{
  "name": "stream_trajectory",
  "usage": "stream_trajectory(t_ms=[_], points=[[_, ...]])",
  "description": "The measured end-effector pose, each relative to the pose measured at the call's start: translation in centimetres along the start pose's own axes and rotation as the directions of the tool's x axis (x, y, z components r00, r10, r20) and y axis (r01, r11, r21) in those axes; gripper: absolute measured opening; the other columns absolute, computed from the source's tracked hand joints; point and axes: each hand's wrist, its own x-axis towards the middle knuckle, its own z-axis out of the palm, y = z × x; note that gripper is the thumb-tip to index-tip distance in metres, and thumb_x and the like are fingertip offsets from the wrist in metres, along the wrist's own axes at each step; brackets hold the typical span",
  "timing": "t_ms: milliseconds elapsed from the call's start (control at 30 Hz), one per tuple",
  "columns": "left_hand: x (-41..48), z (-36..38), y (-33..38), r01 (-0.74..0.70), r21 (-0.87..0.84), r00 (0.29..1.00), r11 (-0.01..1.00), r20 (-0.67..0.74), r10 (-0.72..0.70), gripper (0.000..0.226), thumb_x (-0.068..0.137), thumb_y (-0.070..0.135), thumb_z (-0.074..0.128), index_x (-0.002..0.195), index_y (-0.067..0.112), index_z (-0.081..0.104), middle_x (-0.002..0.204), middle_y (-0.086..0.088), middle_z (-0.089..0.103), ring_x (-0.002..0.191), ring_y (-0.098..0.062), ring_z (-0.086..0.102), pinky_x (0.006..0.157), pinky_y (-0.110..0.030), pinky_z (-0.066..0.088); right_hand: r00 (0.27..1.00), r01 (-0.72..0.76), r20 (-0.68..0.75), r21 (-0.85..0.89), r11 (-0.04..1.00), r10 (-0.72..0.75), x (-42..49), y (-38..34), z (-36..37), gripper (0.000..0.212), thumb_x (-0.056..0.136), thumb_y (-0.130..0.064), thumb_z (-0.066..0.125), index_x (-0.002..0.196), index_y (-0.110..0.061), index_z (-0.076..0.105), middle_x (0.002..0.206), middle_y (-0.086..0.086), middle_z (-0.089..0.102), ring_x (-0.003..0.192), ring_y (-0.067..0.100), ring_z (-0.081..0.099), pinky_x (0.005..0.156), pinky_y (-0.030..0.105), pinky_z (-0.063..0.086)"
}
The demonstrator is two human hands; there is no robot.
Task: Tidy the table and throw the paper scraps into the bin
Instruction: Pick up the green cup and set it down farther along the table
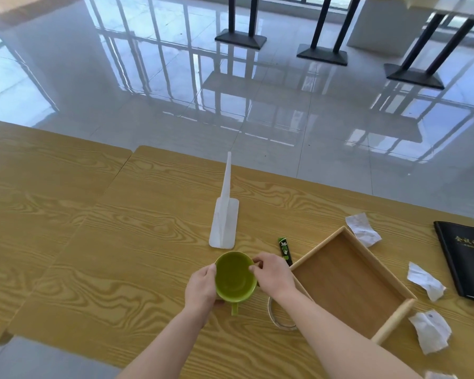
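Note:
A green cup (234, 277) stands on the wooden table (93, 242), its handle pointing toward me. My left hand (201, 289) grips its left side and my right hand (274, 274) pinches its right rim. Three crumpled white paper scraps lie to the right: one (363, 232) beyond the wooden tray (348, 280), one (424, 281) at the tray's right side, one (431, 333) near its round handle. A further scrap (438, 375) peeks in at the bottom edge. No bin is in view.
A white plastic sign stand (225, 222) stands upright just behind the cup. A green sachet (284, 250) lies between cup and tray. A roll of clear tape (279, 315) sits under my right forearm. A black menu folder (465, 258) lies at the far right. Table bases (322, 54) stand on the glossy floor.

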Motion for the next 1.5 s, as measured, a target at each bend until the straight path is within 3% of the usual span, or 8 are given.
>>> stream_trajectory(t_ms=[100, 267, 433, 600, 767, 900, 1133, 1500], points=[[0.4, -0.7, -0.7, -0.008, -0.001, 1.000, 1.000, -0.010, 0.008, 0.041, 0.102, 0.036, 0.041, 0.087, 0.017, 0.073, 0.094, -0.015, 0.072, 0.091, -0.034, 0.067, 0.080, -0.056, 0.058, 0.999, -0.031, -0.009, 0.111, 0.993, 0.032, -1.1, -0.2, 0.1, 0.034, 0.092, -0.031, 0.066, 0.122, -0.014, 0.065, 0.096, 0.004, 0.070, 0.085, 0.024, 0.069, 0.084, 0.042, 0.057], [1.3, -1.6, -1.6, -0.054, -0.008, 0.997, 0.999, 0.054, 0.054, 0.040, 0.101, 0.033, 0.043, 0.084, 0.012, 0.073, 0.093, -0.020, 0.072, 0.089, -0.037, 0.069, 0.072, -0.057, 0.060, 0.994, -0.070, -0.074, 0.096, 0.993, 0.077, -4.2, -0.4, 1.5, 0.052, 0.089, -0.035, 0.068, 0.136, -0.017, 0.054, 0.108, -0.003, 0.064, 0.098, 0.014, 0.058, 0.085, 0.028, 0.047], [2.1, -4.2, -2.0, -0.255, 0.127, 0.967, 0.959, 0.066, 0.248, 0.025, 0.099, 0.033, 0.046, 0.094, 0.028, 0.070, 0.088, 0.003, 0.070, 0.085, -0.025, 0.069, 0.071, -0.047, 0.060, 0.980, -0.178, -0.060, 0.139, 0.974, 0.187, -7.1, -0.8, 3.8, 0.062, 0.088, -0.040, 0.069, 0.140, -0.016, 0.048, 0.117, 0.000, 0.065, 0.109, 0.018, 0.059, 0.090, 0.029, 0.047], [4.2, -10.7, -4.1, -0.471, 0.605, 0.793, 0.642, -0.028, 0.608, 0.031, 0.092, 0.017, 0.061, 0.122, 0.013, 0.065, 0.107, -0.003, 0.061, 0.099, -0.022, 0.058, 0.082, -0.035, 0.048, 0.951, -0.288, -0.037, 0.266, 0.920, 0.308, -8.0, -1.2, 5.2, 0.062, 0.088, -0.043, 0.068, 0.141, -0.018, 0.048, 0.112, 0.003, 0.065, 0.102, 0.025, 0.066, 0.093, 0.043, 0.053], [7.5, -18.0, -5.8, -0.242, 0.895, 0.798, 0.374, -0.037, 0.602, 0.055, 0.094, 0.038, 0.057, 0.144, 0.020, 0.044, 0.146, -0.020, 0.042, 0.138, -0.038, 0.033, 0.112, -0.055, 0.028, 0.916, -0.341, -0.041, 0.444, 0.829, 0.399, -7.6, -1.6, 6.1, 0.034, 0.089, -0.038, 0.069, 0.117, -0.023, 0.055, 0.090, -0.002, 0.065, 0.074, 0.021, 0.070, 0.074, 0.045, 0.060], [9.6, -22.8, -8.5, -0.025, 0.918, 0.901, 0.395, -0.151, 0.407, 0.072, 0.092, 0.069, 0.020, 0.155, 0.037, 0.007, 0.164, -0.008, 0.004, 0.150, -0.029, -0.005, 0.119, -0.055, -0.002, 0.907, -0.355, -0.024, 0.490, 0.796, 0.420, -7.1, -1.4, 6.5, 0.019, 0.089, -0.032, 0.069, 0.100, -0.026, 0.054, 0.092, 0.001, 0.068, 0.064, 0.018, 0.069, 0.059, 0.035, 0.061], [9.3, -23.9, -10.6, -0.060, 0.924, 0.866, 0.377, -0.140, 0.481, 0.074, 0.087, 0.075, 0.004, 0.152, 0.043, -0.012, 0.165, 0.003, -0.013, 0.149, -0.021, -0.020, 0.119, -0.049, -0.014, 0.919, -0.326, -0.032, 0.502, 0.801, 0.394, -5.6, -1.1, 7.1, 0.015, 0.083, -0.019, 0.067, 0.094, -0.022, 0.056, 0.078, 0.002, 0.071, 0.061, 0.019, 0.066, 0.059, 0.041, 0.059], [9.6, -23.5, -11.1, 0.002, 0.832, 0.766, 0.554, -0.357, 0.534, 0.057, 0.095, 0.057, 0.035, 0.148, 0.037, 0.033, 0.161, -0.005, 0.024, 0.150, -0.026, 0.010, 0.117, -0.063, 0.000, 0.965, -0.242, 0.030, 0.488, 0.839, 0.261, -3.4, -5.9, 10.4, 0.014, 0.083, -0.017, 0.066, 0.094, -0.021, 0.057, 0.088, 0.003, 0.067, 0.070, 0.021, 0.066, 0.060, 0.037, 0.058]])
